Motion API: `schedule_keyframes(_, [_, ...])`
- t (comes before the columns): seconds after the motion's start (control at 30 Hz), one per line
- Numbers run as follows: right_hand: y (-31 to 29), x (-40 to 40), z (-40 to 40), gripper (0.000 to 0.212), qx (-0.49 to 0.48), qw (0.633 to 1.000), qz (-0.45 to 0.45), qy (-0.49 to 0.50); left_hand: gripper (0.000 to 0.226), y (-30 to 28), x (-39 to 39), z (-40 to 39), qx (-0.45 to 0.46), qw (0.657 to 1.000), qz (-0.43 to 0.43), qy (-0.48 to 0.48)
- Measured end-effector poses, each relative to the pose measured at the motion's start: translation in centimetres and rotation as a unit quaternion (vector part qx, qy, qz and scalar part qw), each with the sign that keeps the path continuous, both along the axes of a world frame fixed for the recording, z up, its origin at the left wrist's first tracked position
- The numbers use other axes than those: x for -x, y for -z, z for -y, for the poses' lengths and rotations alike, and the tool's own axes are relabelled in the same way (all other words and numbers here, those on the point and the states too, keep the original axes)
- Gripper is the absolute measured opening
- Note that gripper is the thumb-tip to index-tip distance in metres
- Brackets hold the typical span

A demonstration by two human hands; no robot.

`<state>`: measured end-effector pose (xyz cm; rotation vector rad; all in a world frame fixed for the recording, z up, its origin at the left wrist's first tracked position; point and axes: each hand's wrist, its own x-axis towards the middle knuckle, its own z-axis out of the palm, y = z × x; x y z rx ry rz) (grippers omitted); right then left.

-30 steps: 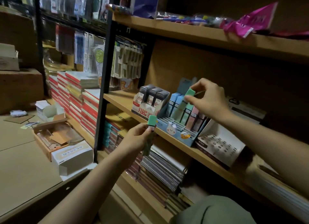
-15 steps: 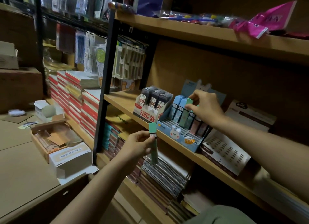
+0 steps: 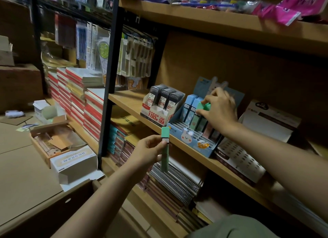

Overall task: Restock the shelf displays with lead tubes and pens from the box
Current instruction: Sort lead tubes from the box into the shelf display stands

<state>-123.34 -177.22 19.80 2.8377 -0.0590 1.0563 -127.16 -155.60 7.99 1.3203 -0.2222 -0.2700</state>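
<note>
Head view, mid-restock. My right hand (image 3: 219, 110) pinches the cap of a green lead tube (image 3: 204, 107) and sets it into a slot of the blue display box (image 3: 190, 140), which sits at the front edge of the middle shelf (image 3: 127, 100). My left hand (image 3: 149, 153) pinches a second green tube (image 3: 164, 149) near its label, upright, in the air just below and in front of that shelf edge.

Risks, as I judge them: the tube under my right hand stands tilted beside the two blue tubes (image 3: 190, 107); pushed down off-line, it could jam between slot dividers or knock its neighbours askew. The display box reaches the shelf's front edge, so a hard downward press might tip it forward. The waiting tube is held only by fingertips and could slip to the floor.

Appearance: the tubes are slim, flat, rectangular cases, pale green, each with a lighter green cap and a small white-and-black label below it. Beside the blue box, toward the shelf's left end, a red-and-white box (image 3: 159, 113) holds dark tubes.
</note>
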Motion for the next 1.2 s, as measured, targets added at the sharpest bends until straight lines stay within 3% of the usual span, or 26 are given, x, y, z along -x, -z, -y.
schedule_keyframes(0.07, [-0.1,0.5,-0.1,0.044,0.003,1.0,0.005,-0.002,0.017,-0.2,0.1,0.1,-0.008,1.0,0.012,-0.005])
schedule_keyframes(0.17, [0.1,2.1,-1.5,0.044,-0.106,0.986,0.004,-0.132,0.015,-0.6,0.3,0.1,-0.017,0.999,0.038,-0.013])
schedule_keyframes(0.23, [0.6,3.5,-3.3,0.034,-0.186,0.954,-0.086,-0.221,0.015,-0.8,0.7,0.2,-0.022,0.997,0.067,-0.019])
schedule_keyframes(0.33, [1.6,5.0,-5.0,0.033,-0.262,0.901,-0.208,-0.277,0.016,-1.4,1.5,0.5,-0.029,0.993,0.115,-0.014])
schedule_keyframes(0.47, [0.5,5.9,-4.8,0.026,-0.262,0.901,-0.213,-0.272,0.017,-2.3,2.0,1.6,-0.006,0.992,0.129,-0.008])
schedule_keyframes(0.57, [-2.1,6.0,-3.2,0.02,-0.25,0.917,-0.186,-0.248,0.019,-2.9,1.6,3.5,-0.085,0.981,0.158,-0.07])
schedule_keyframes(0.67, [-5.4,5.4,-0.9,0.017,-0.266,0.936,-0.09,-0.211,0.04,-3.2,1.1,5.4,-0.246,0.923,0.27,-0.124])
schedule_keyframes(0.83, [-6.8,3.9,1.4,0.018,-0.209,0.968,-0.037,-0.135,0.076,-3.1,0.9,7.3,-0.412,0.845,0.339,-0.023])
schedule_keyframes(0.93, [-5.8,3.1,1.7,0.016,-0.199,0.972,-0.025,-0.121,0.077,-2.3,0.7,7.2,-0.503,0.776,0.38,-0.003])
schedule_keyframes(1.07, [-4.2,2.4,1.8,0.015,-0.192,0.975,-0.024,-0.112,0.082,-0.8,0.4,6.6,-0.572,0.717,0.397,0.029])
schedule_keyframes(1.2, [-3.0,2.3,1.5,0.016,-0.172,0.979,-0.033,-0.103,0.083,-0.3,0.3,6.5,-0.586,0.692,0.422,0.008])
